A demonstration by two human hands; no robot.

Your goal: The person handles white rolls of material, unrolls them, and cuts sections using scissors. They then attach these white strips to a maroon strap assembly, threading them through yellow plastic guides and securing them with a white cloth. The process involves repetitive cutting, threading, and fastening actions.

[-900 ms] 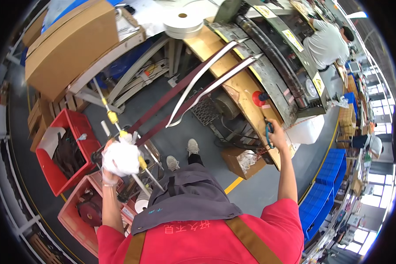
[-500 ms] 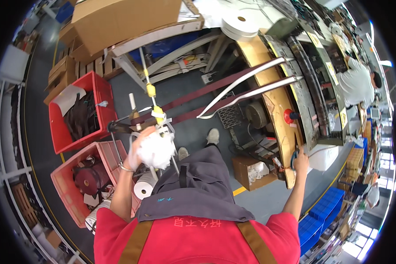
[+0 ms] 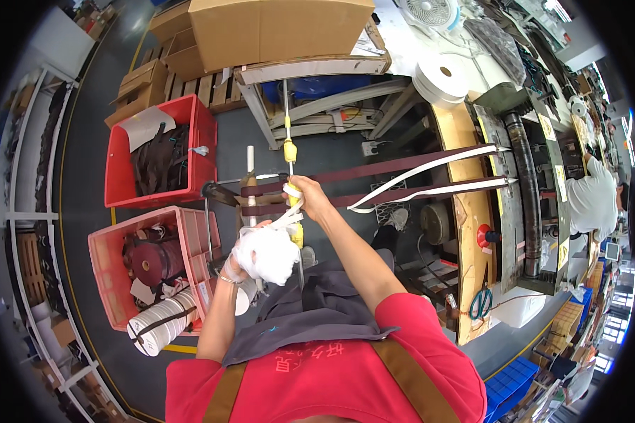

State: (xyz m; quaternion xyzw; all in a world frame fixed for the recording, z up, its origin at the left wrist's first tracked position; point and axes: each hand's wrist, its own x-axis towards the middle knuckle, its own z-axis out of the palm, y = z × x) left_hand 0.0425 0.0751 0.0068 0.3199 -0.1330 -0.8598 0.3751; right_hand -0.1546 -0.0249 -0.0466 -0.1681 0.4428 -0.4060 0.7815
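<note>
"Where's the white bundle (image 3: pixel 267 255)?"

"On my feed, in my left hand (image 3: pixel 235 269), grip closed round it. A loose white strip (image 3: pixel 286 220) stretches between it and the yellow sleeve (image 3: pixel 298 235)."

"And your right hand (image 3: pixel 313 203)?"

"At that sleeve, fingers curled; I can't tell whether that grip pinches strip or sleeve."

"Best handling?"

"I'd hold the bundle close, leave the strip some slack, untwisted, and avoid snagging the maroon straps (image 3: pixel 430 161)."

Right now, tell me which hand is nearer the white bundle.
Left: the left hand holds the white bundle; the right hand is above and right of it in view, by the yellow-covered rod.
</note>
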